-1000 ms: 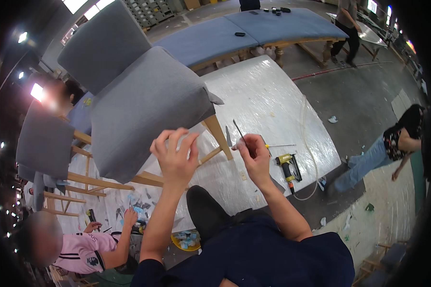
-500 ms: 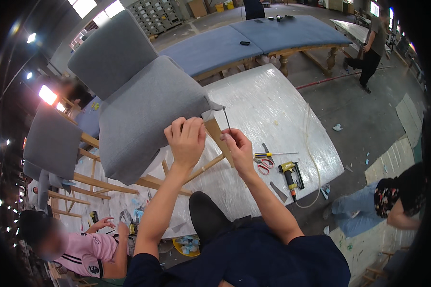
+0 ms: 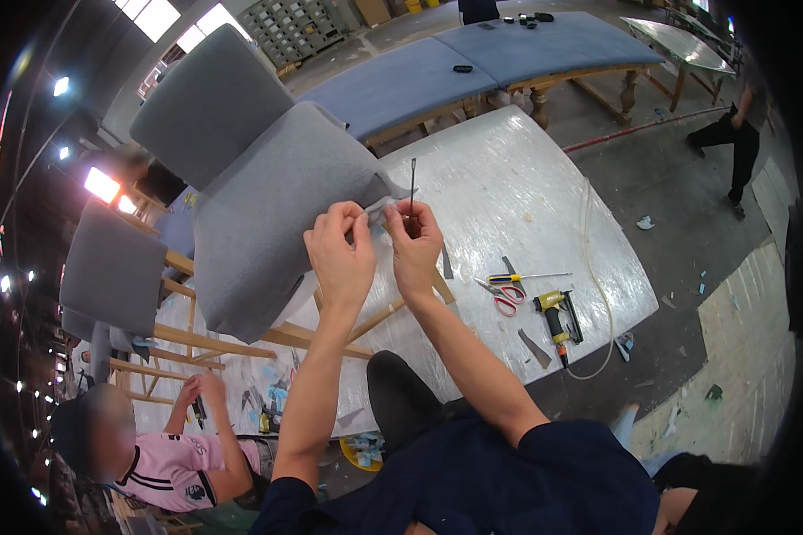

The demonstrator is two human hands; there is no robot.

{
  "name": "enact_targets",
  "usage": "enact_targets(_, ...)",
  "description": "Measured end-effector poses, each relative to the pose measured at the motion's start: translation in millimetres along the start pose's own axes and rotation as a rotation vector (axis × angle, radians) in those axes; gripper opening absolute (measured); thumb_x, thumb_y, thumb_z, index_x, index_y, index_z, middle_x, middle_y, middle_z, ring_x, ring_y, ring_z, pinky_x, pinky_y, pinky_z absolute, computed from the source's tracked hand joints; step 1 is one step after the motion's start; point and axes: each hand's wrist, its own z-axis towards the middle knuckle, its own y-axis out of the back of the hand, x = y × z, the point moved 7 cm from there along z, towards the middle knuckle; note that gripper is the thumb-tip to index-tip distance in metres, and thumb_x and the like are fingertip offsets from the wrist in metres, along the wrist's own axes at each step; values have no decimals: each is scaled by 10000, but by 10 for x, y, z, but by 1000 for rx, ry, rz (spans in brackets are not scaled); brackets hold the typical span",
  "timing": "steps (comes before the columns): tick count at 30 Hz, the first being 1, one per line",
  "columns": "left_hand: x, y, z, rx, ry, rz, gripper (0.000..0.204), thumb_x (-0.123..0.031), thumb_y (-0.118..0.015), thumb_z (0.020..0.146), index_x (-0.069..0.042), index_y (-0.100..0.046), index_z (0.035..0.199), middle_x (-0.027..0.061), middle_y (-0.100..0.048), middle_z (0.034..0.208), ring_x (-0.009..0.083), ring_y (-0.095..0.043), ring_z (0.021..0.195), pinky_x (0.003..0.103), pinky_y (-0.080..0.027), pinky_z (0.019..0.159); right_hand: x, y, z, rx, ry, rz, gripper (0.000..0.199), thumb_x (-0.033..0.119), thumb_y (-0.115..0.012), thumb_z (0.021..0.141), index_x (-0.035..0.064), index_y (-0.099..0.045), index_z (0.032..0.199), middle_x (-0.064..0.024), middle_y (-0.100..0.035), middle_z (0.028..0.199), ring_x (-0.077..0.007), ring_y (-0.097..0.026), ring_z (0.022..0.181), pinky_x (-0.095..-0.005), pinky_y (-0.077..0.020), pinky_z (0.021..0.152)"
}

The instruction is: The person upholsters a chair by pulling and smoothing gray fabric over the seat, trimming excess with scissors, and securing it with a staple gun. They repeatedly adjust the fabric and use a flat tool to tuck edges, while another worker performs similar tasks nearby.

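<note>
A grey upholstered chair [image 3: 272,192] lies tilted on the table, its wooden legs toward me. At the seat's right corner, my left hand [image 3: 341,259] pinches the grey fabric flap [image 3: 379,207] between thumb and fingers. My right hand [image 3: 417,254] is closed right beside it, thumb and forefinger at the same flap. Upright from the right fist sticks a thin dark rod tool [image 3: 412,183] with a small widened tip; the fingers mostly hide its lower end. A wooden leg [image 3: 379,316] of the chair runs below my hands.
On the film-covered table [image 3: 495,178] lie a screwdriver [image 3: 509,279], red-handled scissors [image 3: 507,301], fabric strips and a staple gun [image 3: 558,321] with a hose. Another grey chair [image 3: 111,259] stands left. A co-worker in pink [image 3: 174,464] works at lower left. A yellow bin [image 3: 359,453] holds scraps.
My right hand has moved left and up to the seat corner, its rod now upright. My left hand has shifted to the flap. The co-worker's hands rose together; the walking person moved right.
</note>
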Motion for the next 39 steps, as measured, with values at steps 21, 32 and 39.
enact_targets(21,93,-56,-106,-22,-131,-6,92,-87,-714,950,-107,-700,1038,7,-679,915,181,-602,827,358,-369,835,-430,677,-555,299,-101,-265,203,194,-558,1094,36,-686,1097,59,-456,730,-39,-385,663,-240,-312,579)
enact_targets(32,90,-69,-138,-2,-127,-34,72,-85,-711,956,-83,-701,1028,18,-671,940,178,-580,858,347,-365,876,-553,361,-399,465,-332,110,218,235,-526,1118,59,-652,1096,68,-441,710,-24,-362,616,-221,-275,538)
enact_targets(39,93,-61,-145,-19,-164,-20,86,-86,-737,917,-95,-720,1000,16,-682,932,211,-582,921,366,-366,885,-790,238,-316,499,-376,285,198,248,-516,1131,84,-613,1078,83,-437,724,-24,-334,610,-214,-262,532)
